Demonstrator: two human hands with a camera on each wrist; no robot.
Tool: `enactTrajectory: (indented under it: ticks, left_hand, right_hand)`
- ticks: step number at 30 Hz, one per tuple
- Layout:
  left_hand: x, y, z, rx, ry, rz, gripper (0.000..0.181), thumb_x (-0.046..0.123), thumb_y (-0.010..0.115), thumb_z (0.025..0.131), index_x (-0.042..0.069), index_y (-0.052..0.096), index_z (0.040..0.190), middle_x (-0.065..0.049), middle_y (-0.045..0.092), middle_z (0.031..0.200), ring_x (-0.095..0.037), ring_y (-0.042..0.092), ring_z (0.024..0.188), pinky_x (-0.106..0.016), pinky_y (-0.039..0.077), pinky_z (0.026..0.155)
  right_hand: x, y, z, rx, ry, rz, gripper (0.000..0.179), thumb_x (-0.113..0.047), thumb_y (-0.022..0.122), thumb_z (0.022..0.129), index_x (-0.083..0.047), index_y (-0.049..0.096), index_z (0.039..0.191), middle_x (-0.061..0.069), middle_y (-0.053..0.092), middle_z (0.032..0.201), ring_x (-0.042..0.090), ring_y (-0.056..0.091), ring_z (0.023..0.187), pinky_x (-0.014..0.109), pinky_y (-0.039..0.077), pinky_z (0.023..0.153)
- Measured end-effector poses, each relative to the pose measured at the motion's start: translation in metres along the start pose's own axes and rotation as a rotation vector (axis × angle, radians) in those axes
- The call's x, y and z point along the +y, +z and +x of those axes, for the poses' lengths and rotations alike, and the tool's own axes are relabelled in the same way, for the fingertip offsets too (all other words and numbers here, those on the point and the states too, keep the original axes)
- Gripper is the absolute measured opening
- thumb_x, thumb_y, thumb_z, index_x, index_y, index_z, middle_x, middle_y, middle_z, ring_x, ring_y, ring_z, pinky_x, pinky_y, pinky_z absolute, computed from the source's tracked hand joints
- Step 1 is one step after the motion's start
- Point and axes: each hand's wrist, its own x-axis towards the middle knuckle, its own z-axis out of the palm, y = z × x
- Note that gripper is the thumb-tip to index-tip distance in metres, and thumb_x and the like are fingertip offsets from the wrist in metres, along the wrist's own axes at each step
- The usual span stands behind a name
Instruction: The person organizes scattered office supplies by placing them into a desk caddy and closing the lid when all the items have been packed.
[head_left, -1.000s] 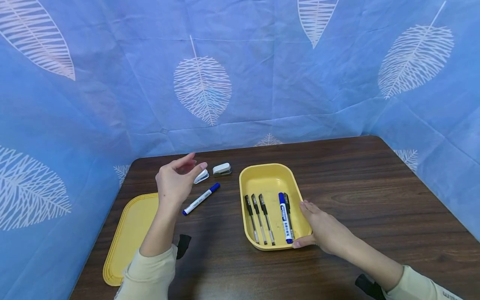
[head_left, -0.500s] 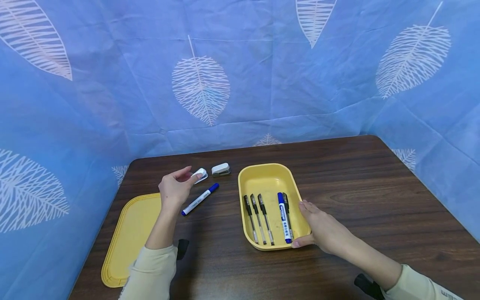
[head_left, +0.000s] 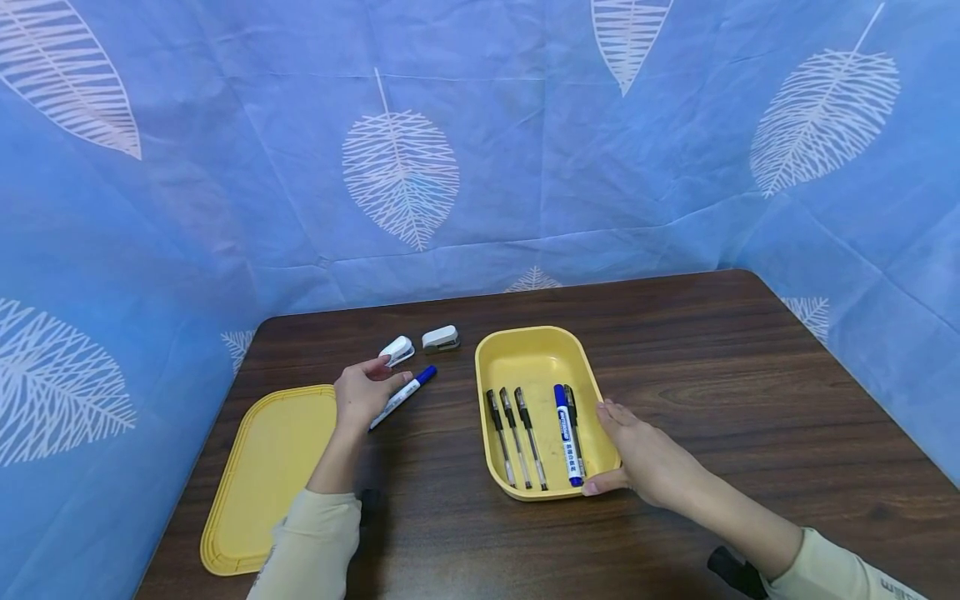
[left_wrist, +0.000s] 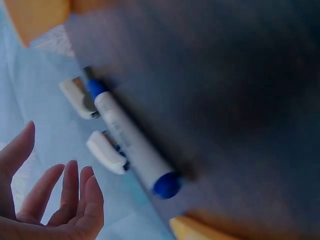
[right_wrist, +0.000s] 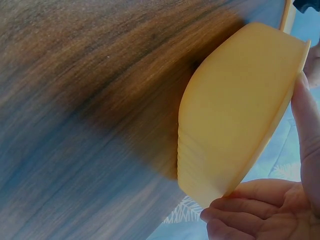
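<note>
My left hand (head_left: 360,397) hovers with thumb and fingers apart over a white whiteboard marker (head_left: 397,403) with blue ends. In the left wrist view, a gap shows between that hand's fingers (left_wrist: 70,192) and the marker (left_wrist: 132,137). Just beyond the fingertips lies a small white stapler (head_left: 399,347), with another white stapler (head_left: 441,337) to its right. My right hand (head_left: 648,458) rests against the near right corner of a yellow plastic box (head_left: 540,358), thumb on the front side and nearly straight fingers along the right. Inside lie several black gel pens (head_left: 528,429) and another blue-and-white marker (head_left: 567,437).
A flat yellow lid (head_left: 273,475) lies at the left of the dark wooden table (head_left: 750,375), partly behind the left forearm. Blue cloth (head_left: 510,167) printed with white leaves hangs close behind the table and along both sides.
My left hand has come down from beside the nearer stapler toward me and slightly right, to the loose marker. The stapler now shows more fully. My right hand stays on the box.
</note>
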Motion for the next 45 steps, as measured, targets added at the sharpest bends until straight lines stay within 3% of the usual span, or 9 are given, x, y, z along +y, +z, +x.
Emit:
enactTrajectory:
  ticks: [11, 20, 31, 38, 45]
  left_hand:
    - [-0.013, 0.017, 0.006, -0.046, -0.079, 0.015, 0.053, 0.027, 0.075, 0.084, 0.007, 0.061, 0.131, -0.016, 0.065, 0.126, -0.034, 0.059, 0.115, -0.043, 0.049, 0.093]
    - [-0.012, 0.021, 0.004, -0.04, -0.087, 0.056, 0.048, 0.022, 0.075, 0.084, 0.004, 0.064, 0.126, -0.017, 0.066, 0.124, -0.033, 0.06, 0.113, -0.041, 0.05, 0.091]
    - [-0.019, 0.022, 0.009, -0.09, -0.129, 0.093, 0.049, 0.022, 0.076, 0.083, 0.005, 0.064, 0.127, -0.018, 0.066, 0.124, -0.031, 0.059, 0.107, -0.038, 0.047, 0.084]
    - [-0.025, 0.023, 0.009, -0.079, -0.078, 0.165, 0.045, 0.016, 0.078, 0.081, 0.003, 0.067, 0.122, -0.016, 0.072, 0.105, -0.027, 0.061, 0.09, -0.026, 0.041, 0.067]
    - [-0.024, 0.024, 0.005, -0.078, -0.026, 0.214, 0.033, 0.011, 0.074, 0.082, 0.005, 0.072, 0.114, -0.015, 0.073, 0.101, -0.028, 0.063, 0.087, -0.03, 0.043, 0.067]
  right_hand:
    - [-0.002, -0.001, 0.0, -0.019, 0.031, 0.011, 0.108, -0.048, 0.084, 0.064, 0.012, 0.038, 0.142, 0.033, 0.037, 0.147, 0.046, 0.037, 0.137, 0.059, 0.038, 0.106]
    - [-0.001, 0.0, -0.001, -0.014, 0.017, 0.024, 0.108, -0.049, 0.083, 0.064, 0.013, 0.038, 0.141, 0.033, 0.036, 0.148, 0.047, 0.037, 0.137, 0.06, 0.037, 0.106]
    - [0.0, 0.0, -0.002, -0.003, -0.012, 0.024, 0.109, -0.052, 0.081, 0.064, 0.014, 0.039, 0.14, 0.033, 0.037, 0.146, 0.047, 0.038, 0.136, 0.06, 0.037, 0.106]
    - [0.0, 0.0, -0.002, -0.011, -0.003, 0.019, 0.11, -0.052, 0.081, 0.063, 0.013, 0.039, 0.141, 0.033, 0.037, 0.146, 0.047, 0.038, 0.136, 0.06, 0.037, 0.106]
    - [0.0, -0.001, 0.0, -0.012, 0.014, 0.012, 0.109, -0.051, 0.082, 0.063, 0.012, 0.039, 0.141, 0.032, 0.037, 0.147, 0.046, 0.038, 0.136, 0.06, 0.037, 0.106]
